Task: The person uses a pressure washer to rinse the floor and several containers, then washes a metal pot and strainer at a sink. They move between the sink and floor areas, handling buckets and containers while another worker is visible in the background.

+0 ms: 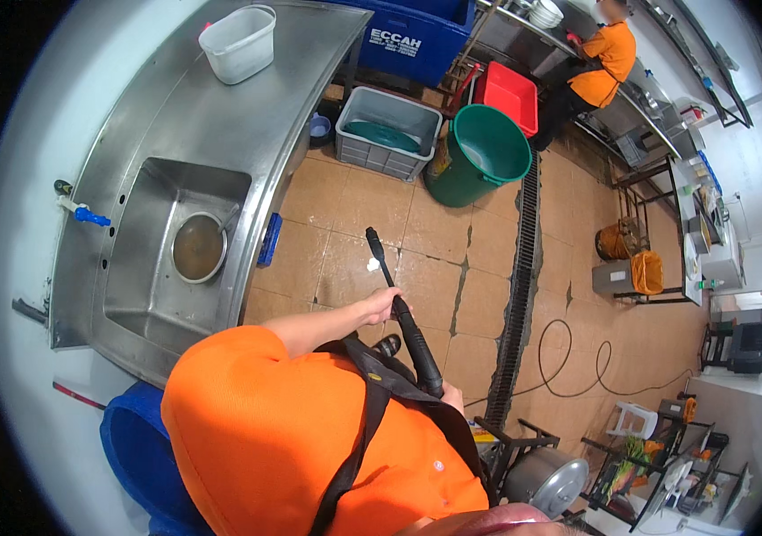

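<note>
My left hand (383, 305) is closed around the front part of a black pressure washer lance (410, 335). Behind it, at the thick rear handle, my right hand (452, 396) grips the same tool, partly hidden by the handle and my apron. The nozzle points forward over wet tiled floor (361, 258); no spray can be made out. Left of the lance, a steel sink (153, 295) holds a round metal bowl (199, 248) of brownish liquid. Ahead stand a green plastic bin (461, 175) and a grey crate (381, 161) with a green item inside.
A floor drain grate (518, 268) runs lengthwise to the right, with a thin hose (555, 394) looping beyond it. A co-worker in orange (602, 63) stands at a far counter. A lidded metal pot (545, 479) is near my right side; a blue barrel (146, 449) is at left.
</note>
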{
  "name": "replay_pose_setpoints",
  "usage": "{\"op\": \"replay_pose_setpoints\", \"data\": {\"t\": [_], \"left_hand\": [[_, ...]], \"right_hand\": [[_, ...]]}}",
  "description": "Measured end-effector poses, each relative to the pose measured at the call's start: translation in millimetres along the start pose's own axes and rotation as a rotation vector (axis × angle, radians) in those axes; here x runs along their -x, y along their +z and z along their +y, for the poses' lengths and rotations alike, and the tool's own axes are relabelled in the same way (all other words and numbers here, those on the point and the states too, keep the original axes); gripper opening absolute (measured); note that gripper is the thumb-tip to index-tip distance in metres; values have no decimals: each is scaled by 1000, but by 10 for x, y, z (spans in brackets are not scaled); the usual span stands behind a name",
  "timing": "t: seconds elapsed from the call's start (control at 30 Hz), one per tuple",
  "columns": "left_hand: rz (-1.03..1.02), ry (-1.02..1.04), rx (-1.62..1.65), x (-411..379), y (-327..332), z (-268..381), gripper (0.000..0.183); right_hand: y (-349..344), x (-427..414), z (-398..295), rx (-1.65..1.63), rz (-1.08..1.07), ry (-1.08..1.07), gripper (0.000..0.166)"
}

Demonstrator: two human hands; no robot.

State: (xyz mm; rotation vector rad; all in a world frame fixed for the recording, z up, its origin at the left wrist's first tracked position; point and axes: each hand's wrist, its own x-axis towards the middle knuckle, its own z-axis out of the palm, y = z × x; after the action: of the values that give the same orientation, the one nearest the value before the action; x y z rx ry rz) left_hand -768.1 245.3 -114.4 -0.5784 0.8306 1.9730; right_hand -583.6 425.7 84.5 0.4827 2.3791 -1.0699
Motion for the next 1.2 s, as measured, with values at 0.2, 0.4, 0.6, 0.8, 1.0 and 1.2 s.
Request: {"op": "replay_pose_setpoints", "data": {"t": [0.2,0.4,0.6,0.8,1.0,1.2], "left_hand": [[-73,216,-76,-178,503,571,23],[-35,297,-162,-506,980,1230,22],[-84,370,-170,-1011,1196,1897,23],[-45,354,-60,-1501,941,2712,22],[-104,350,-85,-1796,1093,3881,20],[-269,269,46,-2117,1424,4942,40]], "right_hand": [[-124,-426,-5,-103,153,-125,25],[-678,-1023,-180,-126,202,-183,22],[-1154,-1856,-286,-142,106,-296,21],[-1421,-2677,-1084,-166,-119,-253,27],[-1490,-3564,-1795,-67,17,-176,34],[-1871,-3994,-2405,-138,225,-219,30]]}}
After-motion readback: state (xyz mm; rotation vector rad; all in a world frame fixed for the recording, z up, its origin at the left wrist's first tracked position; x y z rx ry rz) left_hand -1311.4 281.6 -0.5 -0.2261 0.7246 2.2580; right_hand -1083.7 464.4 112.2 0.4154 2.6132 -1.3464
